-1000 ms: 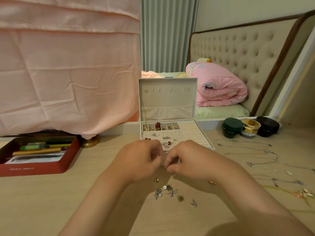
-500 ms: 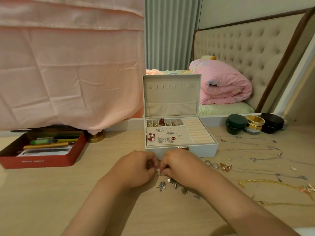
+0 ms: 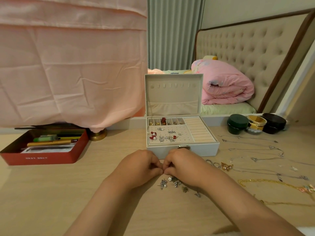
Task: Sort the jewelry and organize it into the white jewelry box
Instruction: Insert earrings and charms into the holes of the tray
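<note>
Both curled, fingertips together, left hand (image 3: 141,166), right hand (image 3: 185,165), just before white jewelry box (image 3: 201,150), over earrings (image 3: 163,183).

Pale wood counter (image 3: 51,193): white jewelry box (image 3: 204,150) centre-back, red tin (image 3: 39,158) left, jars (image 3: 237,123) right-back, chains (image 3: 254,158) right, loose earrings (image 3: 163,183) front.

One head-worn wide-angle view, facing forward and down over the bench (image 3: 51,193); left hand (image 3: 139,166), right hand (image 3: 184,165) close below centre, white jewelry box (image 3: 182,150) just beyond.
</note>
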`<state>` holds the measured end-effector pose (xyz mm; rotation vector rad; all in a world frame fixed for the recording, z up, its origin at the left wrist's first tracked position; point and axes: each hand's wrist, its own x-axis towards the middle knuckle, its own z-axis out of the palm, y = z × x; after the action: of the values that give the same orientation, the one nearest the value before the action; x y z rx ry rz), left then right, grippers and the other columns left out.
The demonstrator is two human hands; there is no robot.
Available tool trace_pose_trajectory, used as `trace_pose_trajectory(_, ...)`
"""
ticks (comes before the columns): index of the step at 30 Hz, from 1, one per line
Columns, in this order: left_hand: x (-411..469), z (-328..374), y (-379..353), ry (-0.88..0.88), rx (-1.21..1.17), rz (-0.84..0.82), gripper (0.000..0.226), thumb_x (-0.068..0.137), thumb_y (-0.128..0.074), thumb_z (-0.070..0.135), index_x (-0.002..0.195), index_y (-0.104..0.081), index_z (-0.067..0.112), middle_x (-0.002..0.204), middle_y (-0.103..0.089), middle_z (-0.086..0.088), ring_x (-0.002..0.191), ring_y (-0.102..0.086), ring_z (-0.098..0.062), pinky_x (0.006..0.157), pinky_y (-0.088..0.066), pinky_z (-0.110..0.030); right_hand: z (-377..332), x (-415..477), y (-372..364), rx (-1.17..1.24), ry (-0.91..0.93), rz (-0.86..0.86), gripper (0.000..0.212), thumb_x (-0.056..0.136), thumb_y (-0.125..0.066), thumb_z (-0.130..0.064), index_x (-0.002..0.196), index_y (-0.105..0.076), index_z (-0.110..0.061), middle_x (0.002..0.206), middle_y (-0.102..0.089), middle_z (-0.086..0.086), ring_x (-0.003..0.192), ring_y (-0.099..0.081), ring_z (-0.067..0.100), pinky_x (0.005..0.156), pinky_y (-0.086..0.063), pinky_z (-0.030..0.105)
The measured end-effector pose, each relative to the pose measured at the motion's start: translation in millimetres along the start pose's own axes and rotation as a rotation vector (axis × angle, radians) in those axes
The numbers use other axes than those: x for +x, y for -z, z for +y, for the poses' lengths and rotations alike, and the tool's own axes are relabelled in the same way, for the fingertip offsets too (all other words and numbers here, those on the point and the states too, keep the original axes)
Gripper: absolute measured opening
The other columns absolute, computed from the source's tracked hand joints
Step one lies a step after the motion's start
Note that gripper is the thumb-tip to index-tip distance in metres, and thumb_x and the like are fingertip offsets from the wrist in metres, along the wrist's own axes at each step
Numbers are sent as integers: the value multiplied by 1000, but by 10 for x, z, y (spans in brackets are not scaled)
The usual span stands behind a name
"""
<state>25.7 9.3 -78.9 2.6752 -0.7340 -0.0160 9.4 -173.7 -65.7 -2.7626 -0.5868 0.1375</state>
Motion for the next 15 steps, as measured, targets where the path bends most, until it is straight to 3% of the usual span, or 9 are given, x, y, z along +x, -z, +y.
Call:
trace_pose_trajectory(3,-18,11,-13,22,-43,33,15,89,-64,39,93,-76,31,89,-67,14,80,-58,-4,74,-52,-31,11,-27,14,47,-25,-5,13,94,-66,-28,87,-75,-21,91,-70,-2,86,-64,13,82,-54,35)
trace_pose_trajectory(6,-29,36,10,87,-293,103,11,89,-66,30,83,-75,30,76,-68,17,69,-57,3,65,-45,-20,34,-84,99,219,-51,0,11,98,-63,-27,90,-71,-25,89,-69,-7,82,-63,7,77,-51,25)
trace_pose_trajectory(9,-47,72,85,144,-608,104,14,94,-66,24,82,-74,21,66,-68,7,57,-57,-3,57,-44,-20,52,-109,188,457,-88,13,12,99,-62,-25,89,-68,-26,70,-65,-10,64,-60,9,68,-52,35)
trace_pose_trajectory(12,-76,139,158,174,-932,70,18,99,-59,15,91,-68,1,76,-69,-5,58,-61,-15,49,-45,-21,23,-147,280,669,-99,-12,16,102,-58,-17,88,-66,-16,51,-56,-10,45,-50,11,52,-45,32)
trace_pose_trajectory(15,-92,169,212,151,-1093,48,16,100,-54,9,106,-67,0,87,-73,-8,66,-67,-21,47,-49,-25,-35,-189,404,743,-72,-29,18,103,-55,-14,88,-66,-15,63,-63,-13,46,-51,8,44,-38,21)
